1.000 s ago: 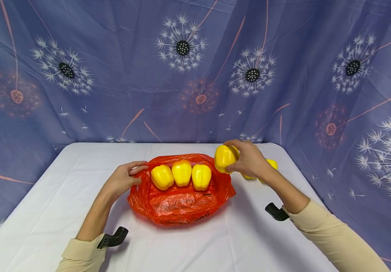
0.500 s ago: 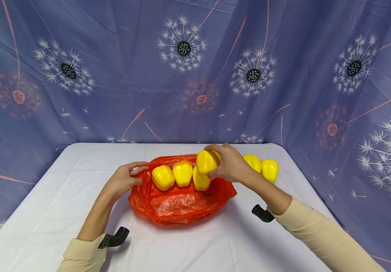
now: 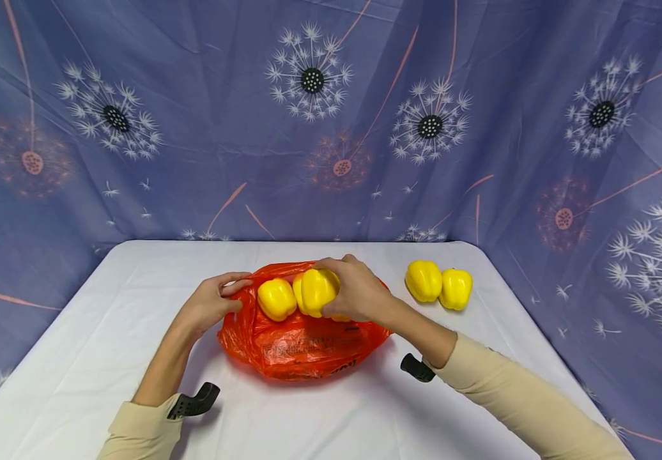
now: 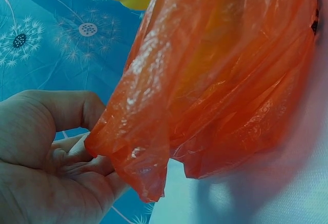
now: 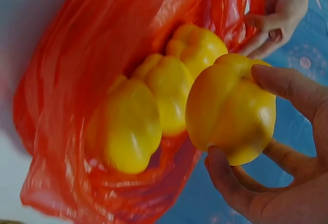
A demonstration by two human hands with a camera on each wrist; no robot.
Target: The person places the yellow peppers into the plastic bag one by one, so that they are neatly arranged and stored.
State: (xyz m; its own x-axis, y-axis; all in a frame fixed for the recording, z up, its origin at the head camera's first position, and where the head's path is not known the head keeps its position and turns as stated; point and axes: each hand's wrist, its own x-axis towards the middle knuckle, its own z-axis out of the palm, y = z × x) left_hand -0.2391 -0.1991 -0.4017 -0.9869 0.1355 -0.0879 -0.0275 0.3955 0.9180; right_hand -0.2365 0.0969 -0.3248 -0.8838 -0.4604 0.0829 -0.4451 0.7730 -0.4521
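Note:
A red plastic bag point(image 3: 308, 348) lies open in the middle of the white table. Inside it sit three yellow bell peppers, the leftmost pepper point(image 3: 276, 299) in plain sight and the others partly covered in the head view. My right hand point(image 3: 360, 291) grips another yellow bell pepper point(image 5: 230, 108) between thumb and fingers, above the bag's contents. At the bag's left edge, my left hand point(image 3: 210, 301) pinches the red plastic between thumb and fingers. From the left wrist view, the bag's gathered edge point(image 4: 123, 147) runs into that hand's grasp.
Two more yellow bell peppers, a left pepper point(image 3: 423, 281) and a right pepper point(image 3: 455, 289), lie side by side on the white table point(image 3: 135, 281), to the right of the bag. Behind the table hangs a blue curtain point(image 3: 222, 128) with dandelion prints.
My right hand has carried its pepper leftward, from the bag's right edge to over the peppers inside. This uncovered the two peppers on the table. My left hand stays at the bag's edge.

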